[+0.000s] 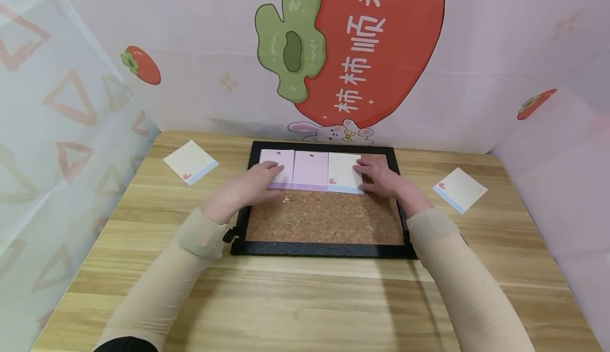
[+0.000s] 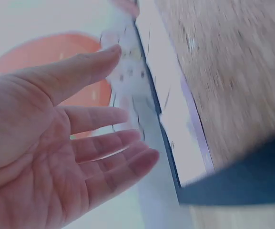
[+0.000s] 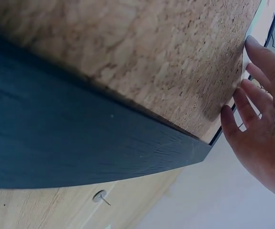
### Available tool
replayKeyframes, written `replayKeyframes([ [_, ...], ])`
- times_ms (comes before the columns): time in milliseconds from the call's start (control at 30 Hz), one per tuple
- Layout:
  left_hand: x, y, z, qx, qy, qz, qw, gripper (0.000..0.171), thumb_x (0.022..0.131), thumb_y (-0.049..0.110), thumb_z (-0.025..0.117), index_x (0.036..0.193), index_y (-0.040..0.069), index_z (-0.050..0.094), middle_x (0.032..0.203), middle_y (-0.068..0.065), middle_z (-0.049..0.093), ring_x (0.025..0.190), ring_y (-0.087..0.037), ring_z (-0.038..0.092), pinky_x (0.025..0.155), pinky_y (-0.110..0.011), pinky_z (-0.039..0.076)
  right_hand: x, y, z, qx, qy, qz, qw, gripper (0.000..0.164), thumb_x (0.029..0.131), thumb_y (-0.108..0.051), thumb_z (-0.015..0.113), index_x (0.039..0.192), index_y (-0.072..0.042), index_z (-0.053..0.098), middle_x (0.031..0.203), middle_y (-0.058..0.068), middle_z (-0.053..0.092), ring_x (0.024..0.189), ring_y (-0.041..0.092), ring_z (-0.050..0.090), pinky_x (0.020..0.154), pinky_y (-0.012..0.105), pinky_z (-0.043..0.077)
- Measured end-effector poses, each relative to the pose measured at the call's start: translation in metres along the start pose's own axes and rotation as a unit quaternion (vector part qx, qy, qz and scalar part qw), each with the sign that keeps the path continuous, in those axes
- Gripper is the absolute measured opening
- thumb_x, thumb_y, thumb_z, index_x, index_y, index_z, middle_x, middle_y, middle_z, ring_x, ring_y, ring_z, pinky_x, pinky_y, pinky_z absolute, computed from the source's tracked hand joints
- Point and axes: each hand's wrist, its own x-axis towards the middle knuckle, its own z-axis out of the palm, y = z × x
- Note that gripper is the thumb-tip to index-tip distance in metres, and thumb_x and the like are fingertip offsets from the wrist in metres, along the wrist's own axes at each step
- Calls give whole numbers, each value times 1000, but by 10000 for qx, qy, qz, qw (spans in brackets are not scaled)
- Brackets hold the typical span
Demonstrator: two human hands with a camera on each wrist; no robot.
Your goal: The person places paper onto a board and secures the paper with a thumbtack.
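My right hand at the white card, upper right on the cork board.
Fingers loosely spread, gripping nothing, it touches the card's right edge. The card looks thin and light, likely to slide or crease; I'd take it by the edges. My left hand, fingers relaxed and holding nothing, is at the left lilac card. The middle lilac card lies just beside the white one, and the raised black frame may hinder a flat reach. A thumbtack lies on the table.
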Motion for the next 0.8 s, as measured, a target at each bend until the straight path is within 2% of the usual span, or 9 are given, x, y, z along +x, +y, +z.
replayKeyframes([
  [200, 23, 37, 9, 244, -310, 512, 9979, 68, 96, 34, 67, 150, 1, 42, 158, -20, 38, 147, -37, 36, 122, -47, 30, -1, 0, 0, 111, -256, 204, 9994, 75, 93, -29, 71, 155, -6, 35, 165, 20, 23, 151, 46, 18, 121, 62, 22],
  [367, 43, 61, 17, 346, -475, 618, 9964, 65, 98, 35, 64, 151, 7, 42, 161, -14, 35, 150, -33, 31, 124, -44, 28, -1, 1, 0, 129, -332, 258, 9990, 78, 92, -32, 71, 156, -7, 33, 166, 19, 19, 152, 46, 14, 120, 64, 21],
  [567, 65, 76, 22, 529, -488, 575, 9958, 59, 100, 35, 60, 151, 10, 44, 162, -12, 34, 150, -31, 30, 124, -43, 28, -1, 2, -1, 151, -329, 243, 9990, 77, 93, -30, 70, 156, -7, 33, 166, 19, 19, 151, 46, 14, 120, 65, 20],
  [800, 85, 82, 27, 629, -441, 351, 9964, 58, 100, 37, 59, 151, 12, 44, 161, -9, 35, 150, -28, 32, 122, -43, 32, -1, 1, -1, 142, -357, 239, 9990, 75, 94, -30, 69, 156, -7, 33, 166, 19, 19, 151, 46, 14, 120, 65, 20],
])
